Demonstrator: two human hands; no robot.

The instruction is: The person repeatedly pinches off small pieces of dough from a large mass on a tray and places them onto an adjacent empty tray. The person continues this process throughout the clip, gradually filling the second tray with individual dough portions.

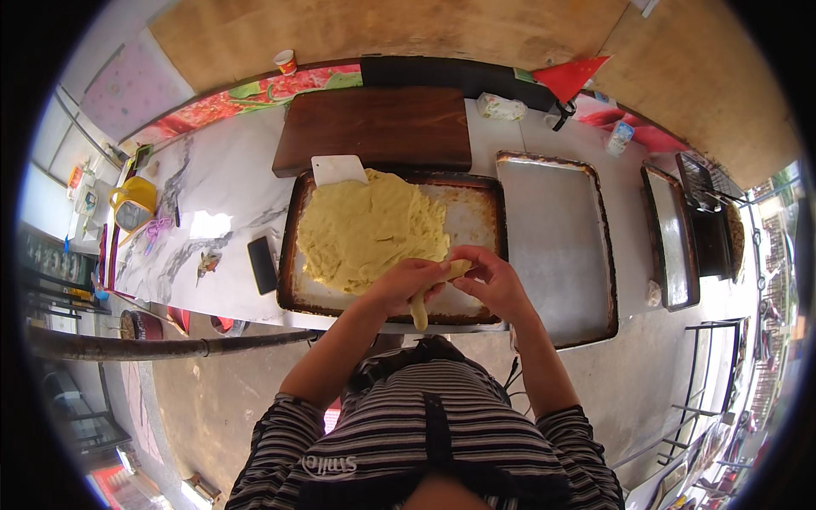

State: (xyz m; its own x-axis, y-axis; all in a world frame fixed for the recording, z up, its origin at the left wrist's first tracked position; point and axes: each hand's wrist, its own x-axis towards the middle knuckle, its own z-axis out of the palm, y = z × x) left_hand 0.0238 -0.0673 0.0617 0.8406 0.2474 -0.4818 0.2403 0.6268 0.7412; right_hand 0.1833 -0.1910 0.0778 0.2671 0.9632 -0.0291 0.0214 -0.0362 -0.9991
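While both hands work over the near edge of the dough tray (pixel 289 255), the left hand (pixel 401 285) and right hand (pixel 497 280) each keep a closed grip on a strip of yellow dough (pixel 422 306) hanging between them. A dough mass (pixel 365 229) fills the tray's left half; a white scraper (pixel 338 169) rests at its far edge.

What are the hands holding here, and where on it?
Both hands, left hand and right hand, grip the upper end of a dough strip; its lower end hangs free.
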